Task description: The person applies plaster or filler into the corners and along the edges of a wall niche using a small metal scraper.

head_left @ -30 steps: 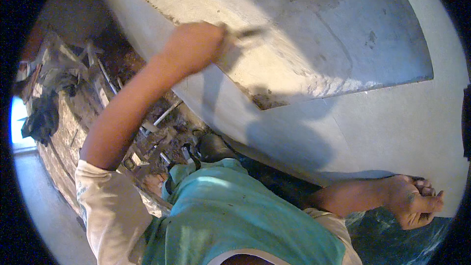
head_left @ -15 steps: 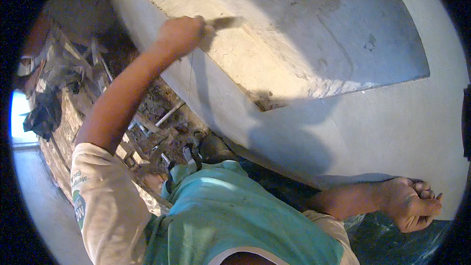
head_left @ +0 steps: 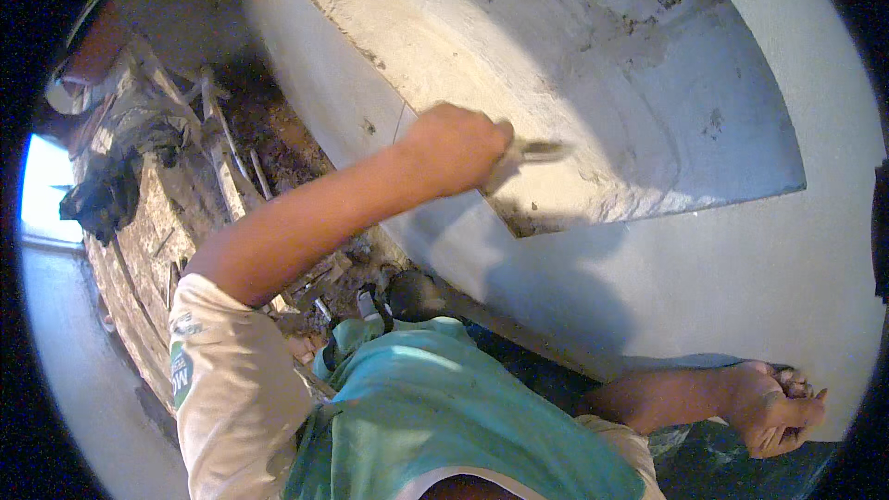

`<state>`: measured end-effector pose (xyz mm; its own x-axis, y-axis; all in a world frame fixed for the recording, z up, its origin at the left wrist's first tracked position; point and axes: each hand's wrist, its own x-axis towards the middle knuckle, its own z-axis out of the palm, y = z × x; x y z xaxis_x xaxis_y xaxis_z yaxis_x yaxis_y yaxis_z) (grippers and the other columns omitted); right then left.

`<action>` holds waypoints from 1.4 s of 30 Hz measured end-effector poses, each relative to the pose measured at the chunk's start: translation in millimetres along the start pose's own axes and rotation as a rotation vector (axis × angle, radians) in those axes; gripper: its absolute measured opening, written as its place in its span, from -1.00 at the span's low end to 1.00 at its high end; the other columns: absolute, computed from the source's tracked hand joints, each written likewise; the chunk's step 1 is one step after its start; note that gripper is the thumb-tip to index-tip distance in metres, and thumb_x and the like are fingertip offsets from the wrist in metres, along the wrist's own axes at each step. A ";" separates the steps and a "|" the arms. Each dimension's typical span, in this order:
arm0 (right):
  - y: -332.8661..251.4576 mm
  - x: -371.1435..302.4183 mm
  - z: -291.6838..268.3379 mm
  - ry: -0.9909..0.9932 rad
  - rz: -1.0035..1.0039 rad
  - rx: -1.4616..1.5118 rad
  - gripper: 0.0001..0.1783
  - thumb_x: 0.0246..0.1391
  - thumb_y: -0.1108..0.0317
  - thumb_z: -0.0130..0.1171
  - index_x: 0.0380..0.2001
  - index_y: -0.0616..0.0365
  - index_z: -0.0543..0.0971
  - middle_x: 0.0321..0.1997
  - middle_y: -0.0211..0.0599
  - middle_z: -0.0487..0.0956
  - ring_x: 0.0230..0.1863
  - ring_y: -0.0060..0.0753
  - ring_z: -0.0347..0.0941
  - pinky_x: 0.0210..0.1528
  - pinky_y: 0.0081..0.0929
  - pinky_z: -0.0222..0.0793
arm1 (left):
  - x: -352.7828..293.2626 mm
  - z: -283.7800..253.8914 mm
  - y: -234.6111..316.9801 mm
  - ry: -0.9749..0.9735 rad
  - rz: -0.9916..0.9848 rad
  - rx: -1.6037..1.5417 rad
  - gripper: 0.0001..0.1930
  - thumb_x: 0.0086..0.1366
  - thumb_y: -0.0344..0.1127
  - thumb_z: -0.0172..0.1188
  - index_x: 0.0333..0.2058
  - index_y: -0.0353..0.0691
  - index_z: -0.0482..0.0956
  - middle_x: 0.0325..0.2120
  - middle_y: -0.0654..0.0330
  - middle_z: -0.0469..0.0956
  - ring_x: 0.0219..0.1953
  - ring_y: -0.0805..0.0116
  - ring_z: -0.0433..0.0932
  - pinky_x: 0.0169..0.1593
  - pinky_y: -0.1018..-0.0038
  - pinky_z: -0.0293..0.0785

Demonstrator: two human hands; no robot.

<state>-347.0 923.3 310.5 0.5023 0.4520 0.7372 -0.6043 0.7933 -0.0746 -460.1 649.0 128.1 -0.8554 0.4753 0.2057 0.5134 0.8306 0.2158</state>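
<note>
My left hand [head_left: 456, 148] is closed round a short tool [head_left: 539, 150] with a narrow end. Motion blurs the tool, so its exact kind does not show. Its end points right, over the rough, sunlit part of a recess [head_left: 444, 60] bordered by a smooth grey cement surface [head_left: 704, 287]. At the lower right, my right hand [head_left: 773, 412] lies against the edge of that surface. Its fingers are curled in, and whether they hold anything is hidden.
Wooden planks [head_left: 148, 222] and scattered debris lie on the left, with a black plastic sheet [head_left: 102, 199] draped over them. A bright opening [head_left: 48, 190] stands at the far left. Dark green material [head_left: 713, 454] is below my right hand.
My left hand has swept right and toward me with the tool, along the recess's near border. The view has shifted slightly. My right hand keeps its place and curled shape.
</note>
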 end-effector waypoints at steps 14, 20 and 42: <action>2.8 2.0 -5.0 -0.050 0.031 0.126 -0.79 -0.13 0.36 0.23 -0.59 0.28 0.46 -0.68 -0.27 0.37 -0.74 -0.55 0.12 -0.72 -0.65 0.05 | -11.3 -3.8 -172.8 0.049 -0.506 0.295 -0.68 0.18 -0.10 -0.04 -0.30 -0.22 0.51 -0.43 -0.05 0.55 -0.35 -0.01 0.55 -0.28 0.16 0.46; -6.3 -6.5 -2.5 -0.034 0.096 0.085 -0.78 -0.10 0.33 0.21 -0.58 0.28 0.46 -0.70 -0.30 0.36 -0.76 -0.55 0.12 -0.73 -0.66 0.05 | -18.4 -39.4 -123.3 0.080 -0.570 0.256 -0.74 0.14 -0.16 0.00 -0.34 -0.22 0.48 -0.46 -0.07 0.54 -0.36 -0.03 0.54 -0.28 0.13 0.45; -7.4 -7.6 4.2 -0.009 0.021 -0.021 -0.81 -0.11 0.38 0.20 -0.60 0.31 0.47 -0.76 -0.40 0.30 -0.77 -0.58 0.12 -0.71 -0.66 0.07 | -17.9 -26.4 -96.2 0.109 -0.513 0.202 -0.79 0.09 -0.27 -0.01 -0.39 -0.28 0.49 -0.51 -0.04 0.54 -0.41 0.03 0.56 -0.33 0.19 0.49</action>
<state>-349.0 912.3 308.3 0.4840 0.4654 0.7410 -0.6016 0.7919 -0.1044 -492.4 552.9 128.9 -0.9745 -0.0287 0.2227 0.0004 0.9916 0.1294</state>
